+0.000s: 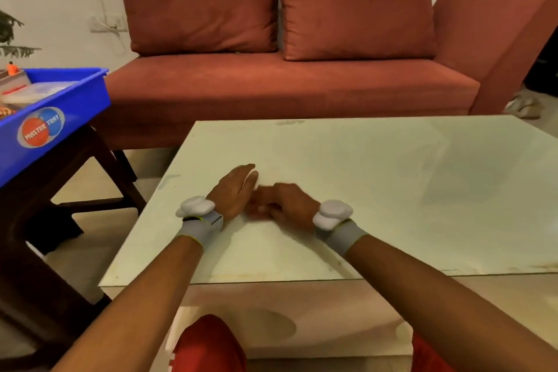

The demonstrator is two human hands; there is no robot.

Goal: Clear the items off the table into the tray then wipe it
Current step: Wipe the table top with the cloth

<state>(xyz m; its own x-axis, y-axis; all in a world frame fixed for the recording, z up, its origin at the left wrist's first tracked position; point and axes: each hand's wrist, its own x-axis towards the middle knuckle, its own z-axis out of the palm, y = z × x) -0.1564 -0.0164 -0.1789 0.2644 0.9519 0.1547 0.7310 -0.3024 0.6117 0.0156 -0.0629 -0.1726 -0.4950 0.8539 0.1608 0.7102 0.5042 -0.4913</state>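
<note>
Since things already lie in the blue tray (75, 100), which stands on a dark wooden stand (102, 157) off the left of the surface (377, 190), wiping is judged to be the step in hand. Both hands are brought together over the near left part of the glass top. The left hand (234, 190) is held with its fingers stretched fairly straight, and a small white thing (253, 180), probably the wipe, is seen against them near the tips. The right hand (285, 202) is blurred, with its fingers curled toward the left palm; whether anything is held in it cannot be told.

For a good wipe, the cloth should be spread flat and pressed under a flat palm, not left bunched at the fingertips. Overlapping strokes are best run from the far edge toward the near one, so that no strip is missed. A smear near the far edge (290, 122) and another by the left edge (169, 180) should be given extra passes. As the top is glass, steady moderate pressure is advised, and crumbs should be gathered to one edge and not swept onto the floor.
</note>
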